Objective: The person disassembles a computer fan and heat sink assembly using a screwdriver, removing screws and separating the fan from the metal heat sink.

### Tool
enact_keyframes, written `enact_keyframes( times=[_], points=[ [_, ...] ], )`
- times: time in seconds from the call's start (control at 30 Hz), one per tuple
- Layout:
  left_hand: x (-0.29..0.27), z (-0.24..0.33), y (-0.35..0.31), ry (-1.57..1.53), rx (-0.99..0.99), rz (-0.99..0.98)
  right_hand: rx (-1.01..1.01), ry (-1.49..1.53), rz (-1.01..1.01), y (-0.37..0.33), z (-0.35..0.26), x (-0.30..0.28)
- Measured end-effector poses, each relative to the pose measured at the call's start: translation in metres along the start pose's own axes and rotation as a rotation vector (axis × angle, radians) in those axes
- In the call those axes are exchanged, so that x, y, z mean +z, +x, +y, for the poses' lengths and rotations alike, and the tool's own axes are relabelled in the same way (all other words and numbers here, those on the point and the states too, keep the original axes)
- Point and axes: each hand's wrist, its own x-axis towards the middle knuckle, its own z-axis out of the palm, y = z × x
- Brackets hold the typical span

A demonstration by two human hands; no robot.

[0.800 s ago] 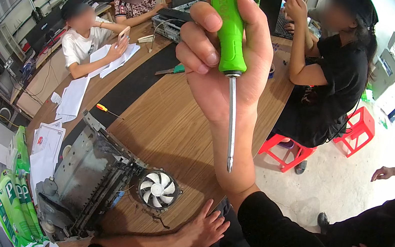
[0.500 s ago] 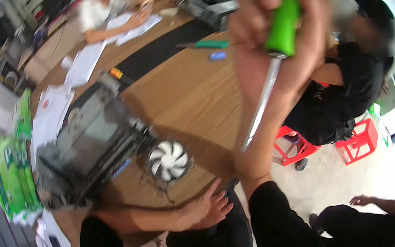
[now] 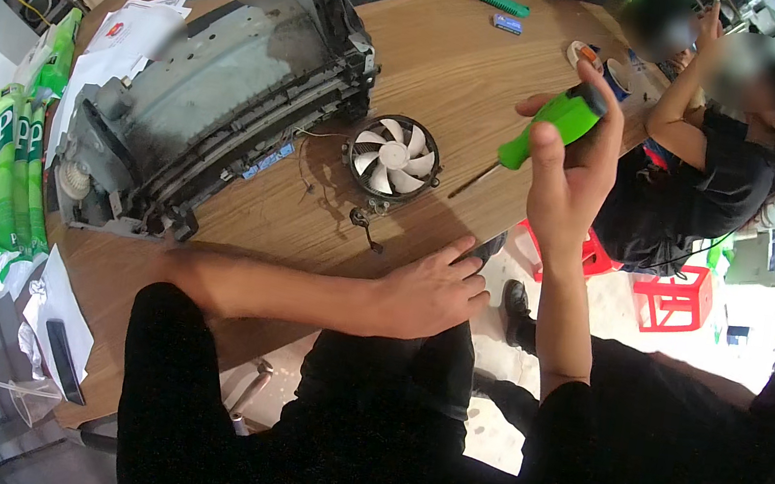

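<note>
My right hand [image 3: 570, 179] is raised over the table's right edge. It grips the green and black handle of a screwdriver [image 3: 562, 126], whose thin shaft points down and left toward the tabletop. My left hand [image 3: 433, 293] rests at the near table edge, its fingers loosely apart and nothing in them. Just beyond it lies a round cooling fan [image 3: 392, 156] with white blades and a black frame, and a small dark part with a wire [image 3: 367, 227] sits beside the fan. A large grey and black machine housing [image 3: 230, 91], apparently from a printer, stands to the left.
On the far table lie a green-handled knife [image 3: 496, 0], a small blue object [image 3: 507, 24] and a tape roll [image 3: 617, 76]. Papers [image 3: 124, 37] and green packages [image 3: 0, 178] line the left. A seated person [image 3: 712, 189] is at right, near red stools [image 3: 672, 300].
My right hand has dropped from close to the camera, and the screwdriver has swung from near upright to a slant. The view has shifted; my left hand still rests at the table edge.
</note>
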Motion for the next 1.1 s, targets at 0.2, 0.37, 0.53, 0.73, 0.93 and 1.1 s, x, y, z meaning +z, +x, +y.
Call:
enact_keyframes(
  times=[0.2,0.37,0.53,0.73,0.93,1.1],
  points=[
    [-0.116,-0.016,0.012,0.106,-0.339,0.05,-0.016,-0.155,-0.014,-0.008,-0.013,-0.017],
    [-0.115,-0.075,-0.003,0.088,-0.472,0.261,0.0,-0.355,-0.045,-0.011,-0.015,-0.011],
    [-0.097,-0.095,-0.021,0.069,-0.554,0.067,-0.048,-0.23,-0.07,-0.01,-0.013,0.016],
    [-0.089,-0.101,-0.023,-0.002,-0.466,0.07,0.012,-0.402,-0.152,-0.02,-0.006,0.021],
    [-0.093,-0.106,-0.024,-0.057,-0.484,-0.021,-0.02,-0.359,-0.084,-0.019,-0.006,0.018],
    [-0.093,-0.106,-0.023,-0.05,-0.492,-0.033,-0.049,-0.345,-0.045,-0.019,-0.006,0.017]
  ],
)
